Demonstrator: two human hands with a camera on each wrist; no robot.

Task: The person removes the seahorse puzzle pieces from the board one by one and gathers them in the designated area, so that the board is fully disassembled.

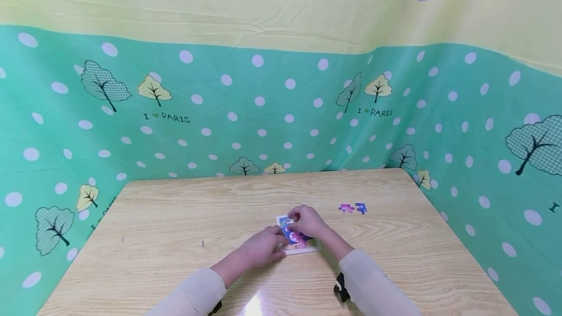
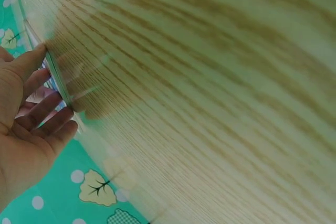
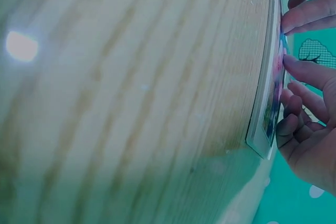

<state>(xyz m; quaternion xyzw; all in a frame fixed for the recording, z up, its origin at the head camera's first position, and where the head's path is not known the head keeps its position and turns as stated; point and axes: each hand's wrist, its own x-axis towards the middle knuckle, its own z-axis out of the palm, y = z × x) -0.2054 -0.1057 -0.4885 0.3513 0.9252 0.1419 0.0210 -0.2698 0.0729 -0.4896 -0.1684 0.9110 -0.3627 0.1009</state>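
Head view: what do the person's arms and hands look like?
The left hand and right hand wear no gloves. The left sleeve and right sleeve are off-white, stopping short of the hands. A black item shows beside the right sleeve, a smaller black part by the left.

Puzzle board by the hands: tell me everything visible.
The puzzle board is a thin, rigid-looking rectangle, its pale rim framing a blue and pink picture. It lies flat on the wood-grained table. The left hand touches its left side; the right hand hides its upper right in the head view. Perhaps cardboard; hard to tell.
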